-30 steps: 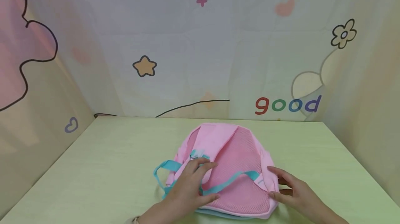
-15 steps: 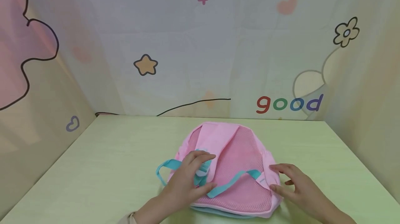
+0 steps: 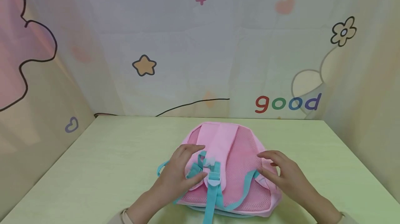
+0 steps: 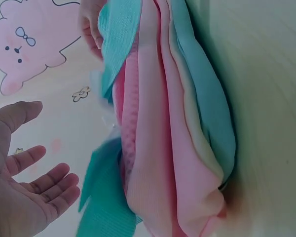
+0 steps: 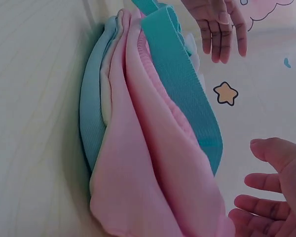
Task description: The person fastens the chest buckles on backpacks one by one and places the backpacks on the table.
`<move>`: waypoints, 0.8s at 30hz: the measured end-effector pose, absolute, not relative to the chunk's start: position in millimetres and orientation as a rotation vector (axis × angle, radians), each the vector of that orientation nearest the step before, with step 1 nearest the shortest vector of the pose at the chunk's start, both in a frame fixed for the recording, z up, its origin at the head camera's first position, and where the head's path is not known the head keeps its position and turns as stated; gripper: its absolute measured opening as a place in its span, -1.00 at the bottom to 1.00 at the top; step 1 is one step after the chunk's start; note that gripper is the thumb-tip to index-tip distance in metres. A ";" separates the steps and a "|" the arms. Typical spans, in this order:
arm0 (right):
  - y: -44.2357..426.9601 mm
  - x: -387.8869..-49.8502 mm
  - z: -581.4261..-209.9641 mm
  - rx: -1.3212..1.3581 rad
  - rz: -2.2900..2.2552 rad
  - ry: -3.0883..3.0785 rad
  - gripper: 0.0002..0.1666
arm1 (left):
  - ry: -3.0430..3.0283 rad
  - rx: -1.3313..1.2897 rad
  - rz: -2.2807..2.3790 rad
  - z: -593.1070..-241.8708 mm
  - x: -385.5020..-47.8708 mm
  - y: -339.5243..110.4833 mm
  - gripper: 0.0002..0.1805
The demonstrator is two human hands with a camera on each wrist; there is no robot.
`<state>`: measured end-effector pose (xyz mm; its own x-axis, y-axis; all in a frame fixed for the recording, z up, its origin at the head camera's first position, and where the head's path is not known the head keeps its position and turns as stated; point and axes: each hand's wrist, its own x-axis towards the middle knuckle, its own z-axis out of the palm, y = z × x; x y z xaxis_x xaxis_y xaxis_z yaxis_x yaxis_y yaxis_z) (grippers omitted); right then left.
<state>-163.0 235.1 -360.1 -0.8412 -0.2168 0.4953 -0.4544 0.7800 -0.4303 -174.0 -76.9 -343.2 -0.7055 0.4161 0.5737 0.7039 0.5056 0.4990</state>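
A pink backpack (image 3: 243, 154) lies on the table with its mesh back and shoulder straps upward. Teal webbing (image 3: 211, 196) with a pale buckle (image 3: 214, 179) hangs down over its middle toward the near edge. My left hand (image 3: 179, 172) hovers over the bag's left side, fingers apart and holding nothing. Over the right side is my right hand (image 3: 287, 175), thumb and fingers spread, also without a grip. In the left wrist view, a gap separates the left hand (image 4: 34, 173) from the bag's side (image 4: 153, 123). The right wrist view shows the right hand (image 5: 276, 192) beside the pink fabric (image 5: 133, 163).
The pale green table (image 3: 93, 168) extends around the bag. Behind it hangs a printed cloth backdrop (image 3: 187, 43) with a star, a flower and the word "good". Cloth walls stand at the left and right too.
Both shoulder straps now lie closer to the bag's middle, with webbing hanging down its front. My left hand has moved slightly left and up from the straps; my right hand has risen off the bag's side.
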 end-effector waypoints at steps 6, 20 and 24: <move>215.1 -171.9 -352.6 0.554 0.805 -2.565 -0.61 | -2.376 -0.913 -1.017 -346.6 -180.2 -79.5 -0.32; 178.4 -187.7 -346.0 0.732 0.922 -2.566 -0.64 | -2.622 -0.837 -0.963 -363.5 -192.1 -79.6 -0.35; 169.8 -192.4 -349.6 0.789 0.963 -2.578 -0.64 | -2.685 -0.825 -0.943 -366.4 -194.2 -79.4 -0.39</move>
<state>-192.4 169.8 -349.6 -0.8125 -0.3941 0.4296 -0.5793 0.6291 -0.5183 -194.2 -79.4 -366.4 -0.8302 0.4439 0.3371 0.5572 0.6454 0.5225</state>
